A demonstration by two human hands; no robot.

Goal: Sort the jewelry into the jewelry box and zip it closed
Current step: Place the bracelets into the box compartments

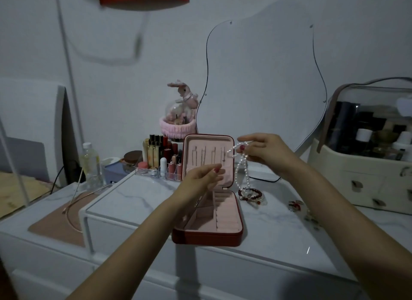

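A red jewelry box (207,237) with pink lining lies open on the white marble tabletop, its lid (208,143) upright with several hooks inside. My right hand (263,151) pinches a white pearl necklace (239,174) that hangs down beside the lid's right edge. My left hand (204,179) hovers in front of the lid with fingers loosely curled; whether it pinches anything I cannot tell. Dark red bead bracelets (252,196) lie on the table right of the box. More small red jewelry (295,205) lies further right.
A clear organiser of lipsticks and bottles (160,159) stands behind the box, with a pink bunny dome (180,114) and a wavy mirror (263,76) behind. A cosmetics case (365,165) fills the right. A plastic bottle (90,161) and a thin metal hoop (75,201) lie left.
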